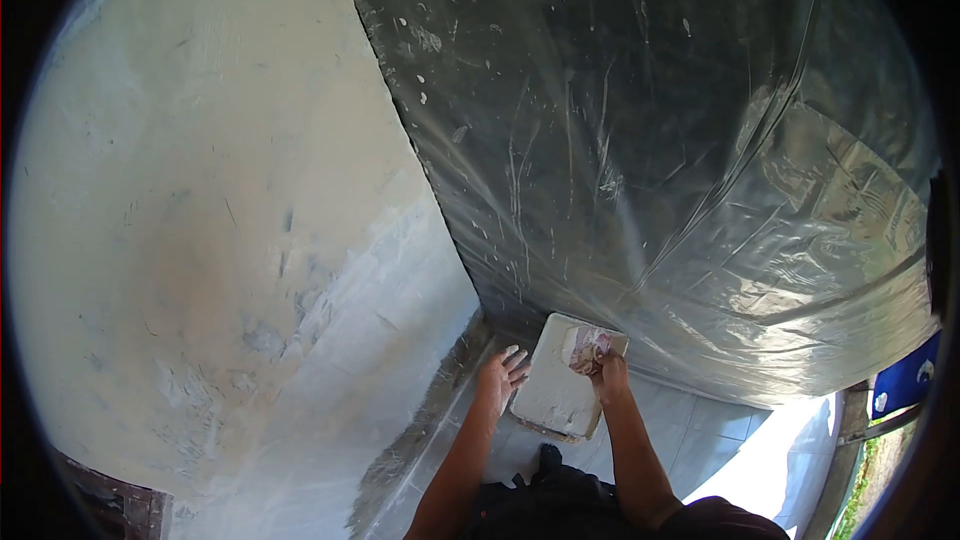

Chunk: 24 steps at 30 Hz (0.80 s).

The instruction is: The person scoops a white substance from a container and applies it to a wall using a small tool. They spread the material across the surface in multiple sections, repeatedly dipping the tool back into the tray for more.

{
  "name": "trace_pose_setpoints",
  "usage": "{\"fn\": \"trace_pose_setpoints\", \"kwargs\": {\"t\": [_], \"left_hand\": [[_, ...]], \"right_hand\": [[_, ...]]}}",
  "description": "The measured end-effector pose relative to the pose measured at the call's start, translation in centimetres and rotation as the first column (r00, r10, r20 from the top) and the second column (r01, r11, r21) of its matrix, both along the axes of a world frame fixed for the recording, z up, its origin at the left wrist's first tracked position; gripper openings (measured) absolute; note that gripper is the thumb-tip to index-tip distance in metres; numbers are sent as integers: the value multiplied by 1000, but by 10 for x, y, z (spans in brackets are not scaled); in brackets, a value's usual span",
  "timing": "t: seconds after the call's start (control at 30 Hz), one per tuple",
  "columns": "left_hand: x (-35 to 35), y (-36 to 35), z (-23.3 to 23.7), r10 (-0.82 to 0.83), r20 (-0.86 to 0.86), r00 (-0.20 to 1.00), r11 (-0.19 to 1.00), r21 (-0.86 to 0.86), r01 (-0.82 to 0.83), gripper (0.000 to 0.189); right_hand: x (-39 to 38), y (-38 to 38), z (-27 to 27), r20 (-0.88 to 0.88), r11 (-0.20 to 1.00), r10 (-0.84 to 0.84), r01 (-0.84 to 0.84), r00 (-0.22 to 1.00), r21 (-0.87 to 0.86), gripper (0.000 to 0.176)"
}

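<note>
My right hand [610,377] is closed at the edge of a flat, reddish-brown piece smeared with white [588,349]; its exact kind is too small to tell. That piece is over the upper right part of a pale rectangular tub [555,395], whose top looks coated with white paste. To the left of the tub, my left hand [500,372] is held with its fingers spread and nothing in it. White smears show on its fingertips.
On the left rises a wall [200,190] with patchy white coating. Dark plastic sheeting [600,140], spotted white, hangs on the right. Grey floor tiles [690,420] lie below. A blue object [905,380] is at the far right, beside bright sunlight.
</note>
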<state>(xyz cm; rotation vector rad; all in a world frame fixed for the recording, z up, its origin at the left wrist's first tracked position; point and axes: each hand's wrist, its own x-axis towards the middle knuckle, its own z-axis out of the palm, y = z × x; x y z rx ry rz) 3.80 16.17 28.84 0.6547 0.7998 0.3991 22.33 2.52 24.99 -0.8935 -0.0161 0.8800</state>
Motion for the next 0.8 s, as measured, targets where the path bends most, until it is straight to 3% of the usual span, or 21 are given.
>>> {"fn": "trace_pose_setpoints", "kwargs": {"t": [0.1,0.2,0.27,0.33,0.4,0.47,0.6,0.63,0.7,0.77,0.8], "left_hand": [[-5,10,6,45,11,999,999,22,-45,62],[-21,24,12,103,51,993,989,100,-108,61],[-35,37,31,190,46,981,949,246,-195,61],[-54,54,50,226,40,973,932,283,-228,58],[-75,69,68,279,102,955,895,334,-297,59],[-97,80,86,295,82,952,877,371,-304,62],[-133,98,110,312,48,949,846,440,-300,63],[-142,102,111,300,27,953,852,441,-281,63],[-157,112,109,282,-14,959,865,437,-248,62],[-171,125,100,242,-65,968,885,424,-193,64],[-175,132,96,210,-110,972,904,400,-150,66]], "right_hand": [[-11,13,11,-69,992,72,-64,995,110,47],[-18,36,26,-148,988,122,-106,981,113,45],[-32,65,52,-138,978,167,-146,976,149,45],[-49,105,84,-130,966,204,-178,970,187,44],[-65,152,114,-27,913,286,-264,958,310,44],[-69,209,121,115,896,283,-305,952,324,40],[-70,309,188,376,922,9,-153,927,355,33],[-73,322,203,368,918,1,-147,930,369,33],[-89,344,227,751,974,-221,108,622,198,31],[-126,365,217,736,967,-252,133,629,218,32],[-152,368,205,868,916,-361,306,341,260,35]]}}
